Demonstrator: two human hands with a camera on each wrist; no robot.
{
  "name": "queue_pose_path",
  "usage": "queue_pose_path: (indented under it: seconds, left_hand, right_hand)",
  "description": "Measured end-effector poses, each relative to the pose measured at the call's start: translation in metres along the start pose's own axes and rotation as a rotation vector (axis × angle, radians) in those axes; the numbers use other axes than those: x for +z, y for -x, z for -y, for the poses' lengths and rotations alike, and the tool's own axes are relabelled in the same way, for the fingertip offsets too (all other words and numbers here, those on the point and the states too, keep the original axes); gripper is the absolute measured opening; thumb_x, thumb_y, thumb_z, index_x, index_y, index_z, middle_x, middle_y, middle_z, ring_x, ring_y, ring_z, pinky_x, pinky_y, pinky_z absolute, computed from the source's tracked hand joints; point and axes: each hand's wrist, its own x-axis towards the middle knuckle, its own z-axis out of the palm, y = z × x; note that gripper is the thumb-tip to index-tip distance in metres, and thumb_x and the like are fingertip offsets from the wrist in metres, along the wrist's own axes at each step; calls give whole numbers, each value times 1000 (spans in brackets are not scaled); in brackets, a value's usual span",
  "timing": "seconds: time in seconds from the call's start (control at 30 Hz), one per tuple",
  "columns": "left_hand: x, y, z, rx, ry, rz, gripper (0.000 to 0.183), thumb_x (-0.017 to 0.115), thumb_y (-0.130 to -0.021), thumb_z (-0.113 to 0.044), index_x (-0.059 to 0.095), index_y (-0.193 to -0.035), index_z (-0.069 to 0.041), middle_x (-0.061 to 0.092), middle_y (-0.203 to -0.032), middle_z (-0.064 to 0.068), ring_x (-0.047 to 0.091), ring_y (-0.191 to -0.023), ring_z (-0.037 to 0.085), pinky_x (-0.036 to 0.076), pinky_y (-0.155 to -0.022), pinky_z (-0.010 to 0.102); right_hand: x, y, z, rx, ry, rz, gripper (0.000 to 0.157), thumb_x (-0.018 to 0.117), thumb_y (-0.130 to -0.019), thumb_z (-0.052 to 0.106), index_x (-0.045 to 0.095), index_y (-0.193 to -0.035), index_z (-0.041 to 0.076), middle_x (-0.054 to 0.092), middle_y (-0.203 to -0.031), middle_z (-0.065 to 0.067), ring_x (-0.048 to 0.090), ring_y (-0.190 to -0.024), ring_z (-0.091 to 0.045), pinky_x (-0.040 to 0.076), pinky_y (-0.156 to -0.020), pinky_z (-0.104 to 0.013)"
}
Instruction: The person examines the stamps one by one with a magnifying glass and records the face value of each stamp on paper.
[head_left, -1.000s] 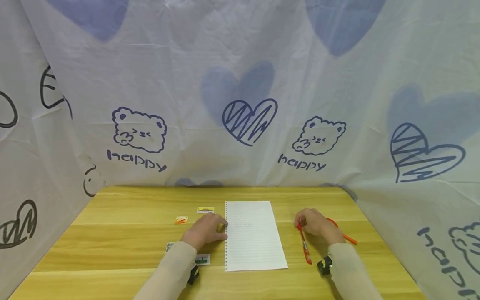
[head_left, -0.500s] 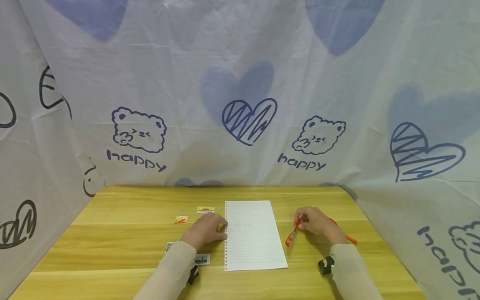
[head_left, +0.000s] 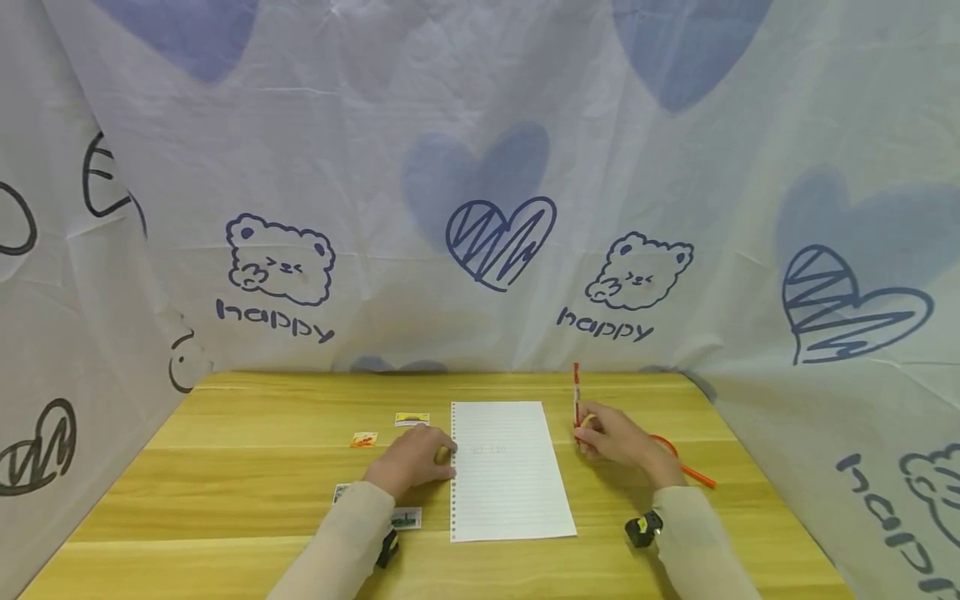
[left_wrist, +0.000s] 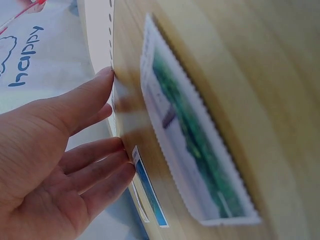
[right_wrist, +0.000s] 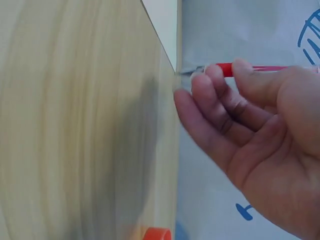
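Note:
A red pen (head_left: pixel 577 396) stands nearly upright in my right hand (head_left: pixel 611 433), just right of the paper. In the right wrist view, thumb and fingers pinch the pen (right_wrist: pixel 227 69) by its red grip, with its thin metal tip bare. My left hand (head_left: pixel 411 458) rests with its fingertips at the punched left edge of the lined sheet (head_left: pixel 510 500). Faint marks show on the sheet's upper part. In the left wrist view its fingers (left_wrist: pixel 95 175) lie loosely spread. A green-pictured stamp (left_wrist: pixel 190 135) lies near that hand.
On the left lie a yellow stamp (head_left: pixel 412 419), an orange stamp (head_left: pixel 364 439) and a stamp (head_left: pixel 340 492) partly hidden by the left sleeve. Right of the right hand is a curved orange-red strip (head_left: pixel 699 477). A printed cloth (head_left: pixel 480 167) hangs behind the table (head_left: pixel 187 500).
The pen has swung from pointing down toward me to standing upright, its far end now up. My right hand has moved slightly left toward the sheet. My left hand stays still.

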Motion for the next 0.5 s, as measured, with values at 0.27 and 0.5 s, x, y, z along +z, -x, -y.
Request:
queue_pose_path:
  seconds: [0.27,0.5]
  left_hand:
    - [-1,1,-1,-9,11,9,36,86,-84,-18,77,-116,-4,74,-126,15,65,-121,37,51,-108,53]
    - [-1,0,-1,-2,19,8,36,85,-85,-17,77,-116,-3,73,-127,16,65,-122,38,50,-109,54]
  right_hand:
    - [12,-9,5,-42,-13,-32,12,56,-103,1,52,-106,-9,69,-79,-24,65,-66,-16,62,-63,-32]
    - [18,-17,11,11,-19,-62,9,58,-101,1,56,-102,-7,71,-79,-21,68,-67,-19,63,-65,-38]
